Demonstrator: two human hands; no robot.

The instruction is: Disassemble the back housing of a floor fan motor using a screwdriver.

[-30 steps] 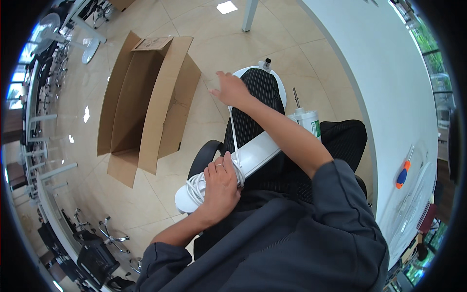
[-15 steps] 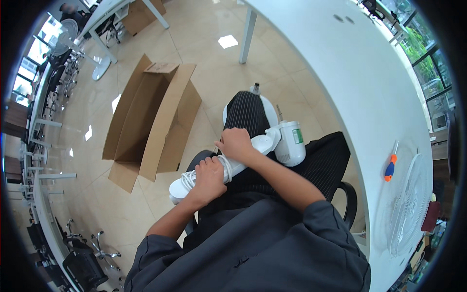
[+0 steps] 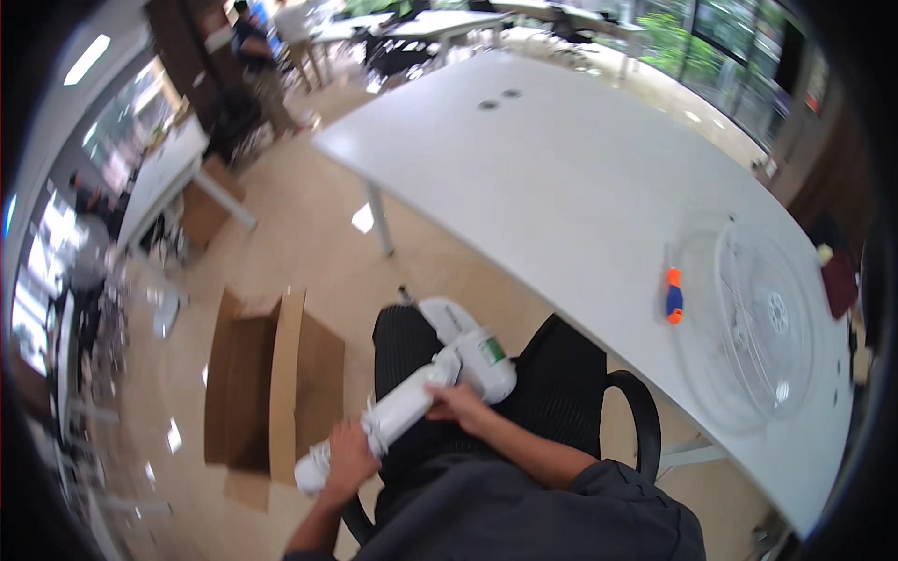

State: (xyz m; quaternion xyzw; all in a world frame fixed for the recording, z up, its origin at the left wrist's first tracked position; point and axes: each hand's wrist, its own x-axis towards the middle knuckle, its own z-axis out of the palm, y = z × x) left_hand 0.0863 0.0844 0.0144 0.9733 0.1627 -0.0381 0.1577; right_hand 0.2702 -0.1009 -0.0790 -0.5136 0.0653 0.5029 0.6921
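Across my lap lies the white body of an electric fan, with its post (image 3: 407, 411) slanting from lower left up to the rounded motor housing (image 3: 486, 366) with a green label. My left hand (image 3: 351, 455) is wrapped round the lower part of the post, beside loops of white cord (image 3: 372, 432). Near the neck, my right hand (image 3: 456, 407) grips the post from its near right side; its fingertips are partly hidden. Past the motor, a white disc-like part (image 3: 445, 320) shows by my knee, partly covered.
On the right stands a white table (image 3: 524, 168), bearing an orange and blue screwdriver (image 3: 673, 299) and clear round fan guards (image 3: 734, 309). An open cardboard box (image 3: 318, 393) is on the floor at left. Chair armrest (image 3: 638, 421) at my right; people stand far back.
My view has swung up and right, showing more of the table. The right hand has gone from on top of the post to its near side; the left still grips the lower part.
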